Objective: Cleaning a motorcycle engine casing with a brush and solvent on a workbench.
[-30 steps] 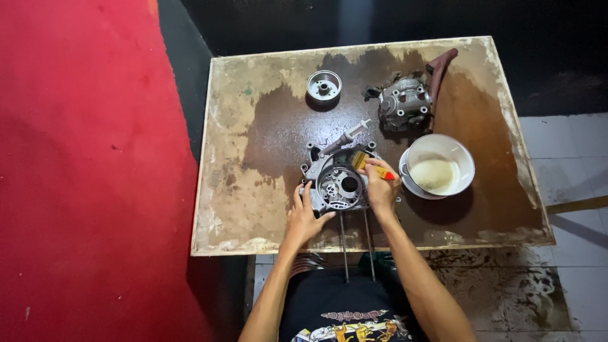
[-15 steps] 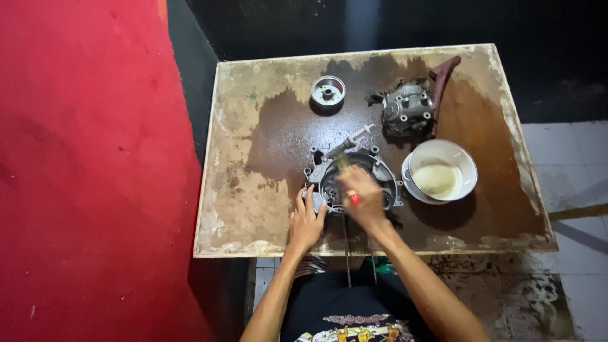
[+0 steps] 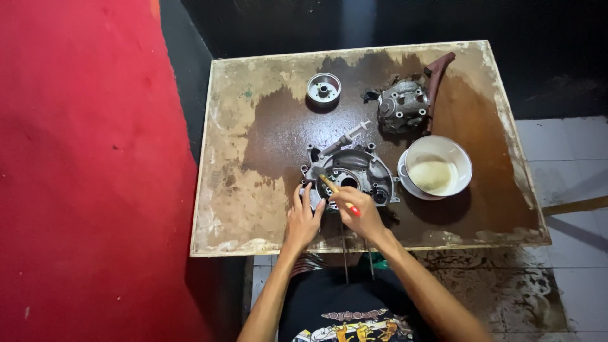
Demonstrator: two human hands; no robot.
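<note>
Engine cover (image 3: 354, 174) lying flat at the middle of the stained table (image 3: 240, 190), near its front edge. Left hand (image 3: 304, 218) pressing on the cover's near-left corner, fingers spread, gripping nothing. Right hand (image 3: 358, 212) pinching a thin brush (image 3: 335, 193), its tip apparently touching the cover's inside. White bowl (image 3: 437, 168) sitting just beside the cover.

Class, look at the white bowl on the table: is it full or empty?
Neither: the white bowl stands upright and holds some pale yellowish liquid in its bottom, well below the rim.
</note>
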